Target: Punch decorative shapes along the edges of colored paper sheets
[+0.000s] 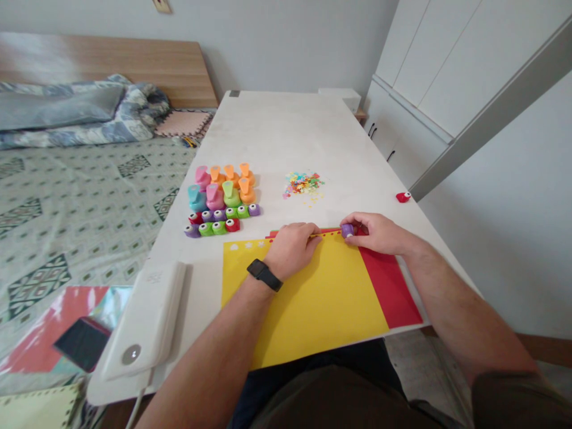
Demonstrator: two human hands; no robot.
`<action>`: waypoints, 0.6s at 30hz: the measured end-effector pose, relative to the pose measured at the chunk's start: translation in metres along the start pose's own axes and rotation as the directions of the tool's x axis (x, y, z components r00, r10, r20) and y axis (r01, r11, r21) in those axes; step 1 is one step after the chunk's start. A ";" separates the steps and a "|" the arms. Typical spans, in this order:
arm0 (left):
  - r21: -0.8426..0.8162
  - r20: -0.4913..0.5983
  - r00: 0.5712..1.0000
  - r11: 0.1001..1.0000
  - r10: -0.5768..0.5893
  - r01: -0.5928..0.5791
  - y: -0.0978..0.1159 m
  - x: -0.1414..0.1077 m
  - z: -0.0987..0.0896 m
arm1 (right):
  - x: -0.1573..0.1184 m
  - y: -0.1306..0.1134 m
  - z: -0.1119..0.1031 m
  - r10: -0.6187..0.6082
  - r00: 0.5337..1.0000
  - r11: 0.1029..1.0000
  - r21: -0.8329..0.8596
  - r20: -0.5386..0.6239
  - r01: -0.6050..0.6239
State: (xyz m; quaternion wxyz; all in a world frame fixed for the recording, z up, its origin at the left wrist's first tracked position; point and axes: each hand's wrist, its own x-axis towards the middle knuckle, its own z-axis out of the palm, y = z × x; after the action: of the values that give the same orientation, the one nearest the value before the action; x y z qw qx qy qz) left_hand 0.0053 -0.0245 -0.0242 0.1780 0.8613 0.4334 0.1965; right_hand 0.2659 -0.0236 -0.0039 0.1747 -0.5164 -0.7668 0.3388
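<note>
A yellow sheet of paper [322, 292] lies before me, with a row of punched holes along its far edge. Under its right side a red sheet [393, 292] shows. My left hand [295, 244], with a black watch at the wrist, pinches the far edge of the yellow sheet. Between the thumb and fingers of my right hand [378, 233] is a small purple craft punch [347, 231], set at the far edge of the yellow paper near its right corner. Whether the paper sits inside the punch's slot is too small to tell.
Several larger lever punches [230, 193] and small punches [218, 227] stand in rows at the left. Colourful paper cut-outs [304, 183] lie heaped beyond my hands. A red punch [403, 197] sits near the right edge; a white machine [147, 316] stands at the left front.
</note>
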 end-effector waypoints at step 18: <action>0.001 -0.012 0.999 1.000 0.030 -0.030 0.000 -0.001 0.000 | 0.002 -0.001 0.004 0.021 1.000 0.999 0.034 -0.013 -0.021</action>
State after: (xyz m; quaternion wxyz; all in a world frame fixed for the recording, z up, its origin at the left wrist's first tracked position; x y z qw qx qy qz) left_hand 0.0049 -0.0259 -0.0243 0.1721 0.8666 0.4214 0.2044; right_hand 0.2623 -0.0235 -0.0059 0.1848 -0.5235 -0.7544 0.3502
